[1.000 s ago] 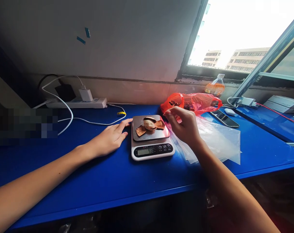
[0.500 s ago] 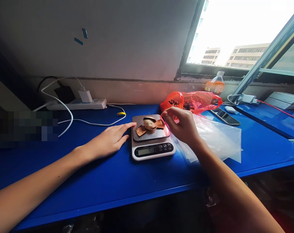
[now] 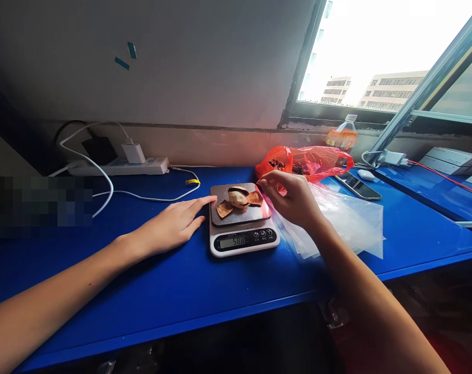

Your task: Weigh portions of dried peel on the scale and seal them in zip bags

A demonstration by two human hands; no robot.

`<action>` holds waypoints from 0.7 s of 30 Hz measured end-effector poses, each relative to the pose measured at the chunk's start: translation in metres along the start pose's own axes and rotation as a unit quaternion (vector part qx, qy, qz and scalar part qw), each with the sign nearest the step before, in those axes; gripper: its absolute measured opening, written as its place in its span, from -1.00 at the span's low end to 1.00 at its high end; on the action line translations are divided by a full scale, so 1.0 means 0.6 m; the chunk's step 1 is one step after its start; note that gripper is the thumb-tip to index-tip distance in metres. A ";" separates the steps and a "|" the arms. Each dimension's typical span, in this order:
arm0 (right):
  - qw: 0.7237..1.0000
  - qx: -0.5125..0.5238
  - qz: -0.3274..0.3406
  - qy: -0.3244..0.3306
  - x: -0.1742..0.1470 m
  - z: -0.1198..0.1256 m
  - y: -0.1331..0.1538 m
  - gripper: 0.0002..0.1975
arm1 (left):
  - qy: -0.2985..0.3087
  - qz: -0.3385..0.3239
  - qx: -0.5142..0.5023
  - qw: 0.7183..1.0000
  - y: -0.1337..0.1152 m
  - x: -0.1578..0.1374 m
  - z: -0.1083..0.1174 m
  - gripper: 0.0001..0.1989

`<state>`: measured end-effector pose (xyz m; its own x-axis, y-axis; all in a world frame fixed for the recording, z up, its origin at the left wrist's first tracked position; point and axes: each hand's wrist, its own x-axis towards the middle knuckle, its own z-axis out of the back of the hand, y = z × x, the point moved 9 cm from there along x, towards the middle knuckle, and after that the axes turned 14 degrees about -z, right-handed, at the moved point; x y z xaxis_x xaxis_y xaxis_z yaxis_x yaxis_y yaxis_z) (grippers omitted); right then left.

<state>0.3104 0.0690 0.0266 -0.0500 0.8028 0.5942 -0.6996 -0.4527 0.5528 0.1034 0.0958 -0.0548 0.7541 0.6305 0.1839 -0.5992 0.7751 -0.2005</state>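
Observation:
A white kitchen scale (image 3: 245, 248) with a metal pan stands on the blue table. On the pan lie a pale nut-like piece (image 3: 238, 198) and brown dried shell-like pieces (image 3: 224, 209). My left hand (image 3: 177, 223) rests flat on the table left of the scale, fingers stretched out, the index fingertip at the pan's left edge. At the far right corner of the pan is my right hand (image 3: 290, 198), its fingers curled into a pinch; whatever is between them, if anything, is hidden. Lit digits show on the display (image 3: 232, 242), not clearly readable.
Behind my right hand lies a red plastic bag (image 3: 317, 158) with dark pieces inside. Clear plastic bags (image 3: 352, 223) lie to the right, near a phone (image 3: 358, 187) and a white earbud case (image 3: 366, 175). A bottle (image 3: 342, 136) and a power strip (image 3: 142, 166) stand along the wall.
The digits on the scale's display have changed. Both hands keep nearly the same place by the scale, and the whole view has shifted slightly.

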 end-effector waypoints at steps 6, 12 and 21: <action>1.000 -0.013 -0.024 0.005 0.005 0.007 -0.012 -0.77 | 0.008 0.031 0.010 0.999 0.006 -0.003 -0.003 -0.40; 0.968 -0.209 -0.139 0.001 0.025 0.031 -0.100 -0.65 | 0.014 0.047 0.063 0.997 0.006 -0.004 -0.006 -0.39; 0.927 -0.299 -0.170 0.148 -0.002 0.021 -0.143 -0.48 | 0.025 0.046 0.075 0.996 0.006 -0.004 -0.010 -0.39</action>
<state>0.3796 0.1019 -0.0140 0.1140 0.9713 0.2089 -0.9765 0.0707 0.2038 0.1008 0.0968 -0.0619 0.7040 0.6994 0.1231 -0.6971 0.7137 -0.0686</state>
